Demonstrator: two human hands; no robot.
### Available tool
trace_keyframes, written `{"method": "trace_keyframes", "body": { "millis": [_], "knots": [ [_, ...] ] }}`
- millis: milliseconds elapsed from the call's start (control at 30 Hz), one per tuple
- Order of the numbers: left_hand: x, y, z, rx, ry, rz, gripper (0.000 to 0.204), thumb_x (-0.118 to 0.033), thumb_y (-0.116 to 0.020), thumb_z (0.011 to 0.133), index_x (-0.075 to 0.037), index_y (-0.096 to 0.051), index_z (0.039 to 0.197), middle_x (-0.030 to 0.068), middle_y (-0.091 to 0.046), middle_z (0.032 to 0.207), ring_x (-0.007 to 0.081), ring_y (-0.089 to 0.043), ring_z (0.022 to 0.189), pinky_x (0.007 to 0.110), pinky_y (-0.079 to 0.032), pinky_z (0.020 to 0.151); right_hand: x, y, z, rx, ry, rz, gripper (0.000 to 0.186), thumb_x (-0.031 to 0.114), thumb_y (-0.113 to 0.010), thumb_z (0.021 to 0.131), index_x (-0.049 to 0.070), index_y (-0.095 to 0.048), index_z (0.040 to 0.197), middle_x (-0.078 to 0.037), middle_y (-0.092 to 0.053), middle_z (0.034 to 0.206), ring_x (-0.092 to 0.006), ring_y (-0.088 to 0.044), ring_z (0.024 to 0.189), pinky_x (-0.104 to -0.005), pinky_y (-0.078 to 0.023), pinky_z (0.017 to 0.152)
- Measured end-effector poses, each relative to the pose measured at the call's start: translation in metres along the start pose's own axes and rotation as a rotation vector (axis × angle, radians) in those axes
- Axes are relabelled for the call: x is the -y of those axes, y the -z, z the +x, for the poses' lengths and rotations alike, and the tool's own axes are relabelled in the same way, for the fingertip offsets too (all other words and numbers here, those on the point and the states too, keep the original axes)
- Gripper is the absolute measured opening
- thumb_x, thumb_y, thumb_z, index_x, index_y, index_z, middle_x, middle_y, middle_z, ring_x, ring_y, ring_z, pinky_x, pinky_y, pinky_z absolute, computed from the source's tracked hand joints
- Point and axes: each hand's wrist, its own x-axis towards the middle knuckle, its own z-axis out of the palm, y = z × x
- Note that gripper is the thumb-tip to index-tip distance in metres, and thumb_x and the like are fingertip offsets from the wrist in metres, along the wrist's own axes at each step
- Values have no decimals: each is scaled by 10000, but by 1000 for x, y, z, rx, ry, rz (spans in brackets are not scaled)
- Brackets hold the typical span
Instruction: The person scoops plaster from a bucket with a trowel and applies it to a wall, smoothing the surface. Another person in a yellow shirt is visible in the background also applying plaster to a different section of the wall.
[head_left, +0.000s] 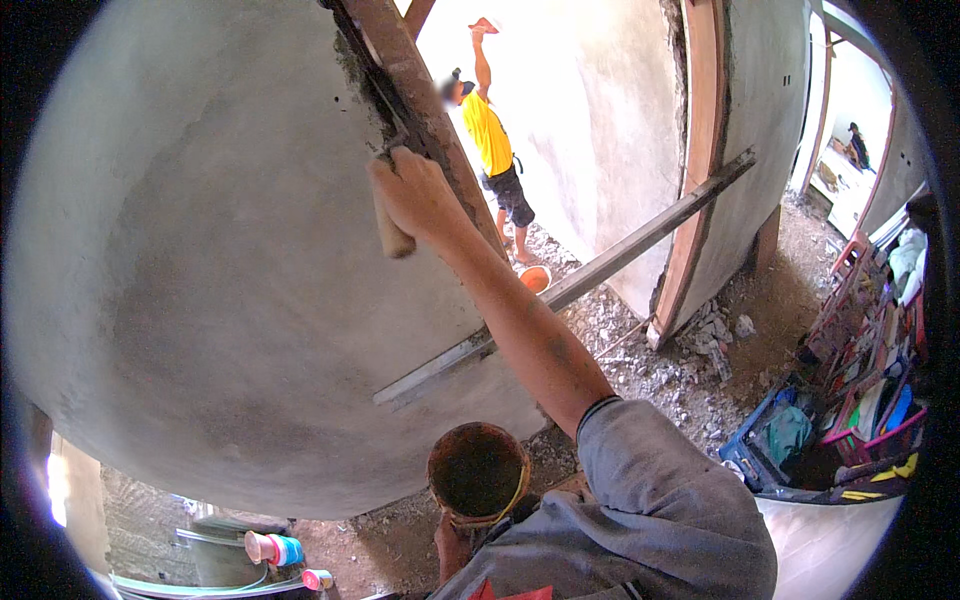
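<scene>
My right hand (415, 192) is raised and closed around a wooden-handled tool (396, 236), its handle pointing down. The tool's working end is mostly hidden behind the fingers, close to the rough joint between the grey plastered wall (240, 250) and a wooden door frame (425, 95). Low in front of me, my left hand (452, 545) grips the side of a round bucket (437, 475). The bucket has a dirty rim, and its inside is dark.
A long straight bar (650, 240) crosses the doorway at an angle. Beyond it, a person in a yellow shirt (488, 135) reaches up a bright wall, near an orange bucket (535, 279). Rubble (690, 365) covers the floor; crates (760, 435) stand at right.
</scene>
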Motion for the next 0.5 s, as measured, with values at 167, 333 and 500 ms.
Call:
{"method": "trace_keyframes", "body": {
  "millis": [167, 333, 500],
  "knots": [
    [-10, -11, -2, -93, 186, -473, 263, -277, -644, 932, -36, -641, 1036, 109, -666, 932, 280, -639, 800, 431, -555, 717, -2, -2, 36, 195, -31, -79, 218, 164, -585, 888, 13, -690, 1005, -255, -640, 972, -415, -680, 931, -496, -565, 802],
    [10, -3, 20, -100, 247, -453, 216, -284, -633, 927, -72, -600, 954, 102, -629, 889, 283, -621, 821, 454, -545, 720, 10, -3, 61, 229, -160, 23, 265, 155, -590, 877, -1, -704, 1059, -282, -652, 939, -431, -677, 991, -489, -563, 866],
    [33, 9, 39, -90, 266, -440, 205, -289, -625, 923, -99, -558, 884, 93, -594, 853, 285, -606, 841, 473, -537, 723, 6, -15, 80, 275, -634, 565, 374, 257, -545, 957, -74, -603, 1121, -273, -645, 1024, -389, -702, 865, -468, -571, 682]
  ]
}}
